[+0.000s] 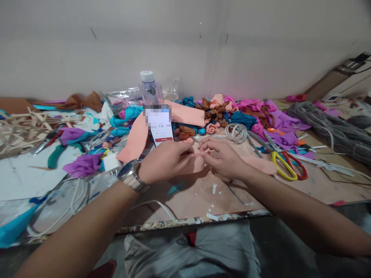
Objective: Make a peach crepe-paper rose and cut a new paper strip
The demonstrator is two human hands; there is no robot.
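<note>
Over the middle of the table, my left hand (165, 160) and my right hand (222, 158) almost meet at the fingertips. Both pinch a piece of peach crepe paper (195, 165), which hangs below the left fingers. Its pinched edge is partly hidden by the fingers. Another peach paper strip (259, 165) lies beyond my right wrist. Right of that strip rest scissors (285, 164) with yellow and red handles. Just behind my left hand a phone (160, 129) leans upright, showing a timer. A larger peach paper sheet (135, 139) curves around it.
Rolled paper roses (213, 127) in several colours are heaped along the wall. A clear bottle (150, 90) stands behind the phone. A wire coil (236, 133), grey yarn (321, 127) and wooden sticks (27, 123) surround the work area. Green-handled pliers (56, 156) lie left.
</note>
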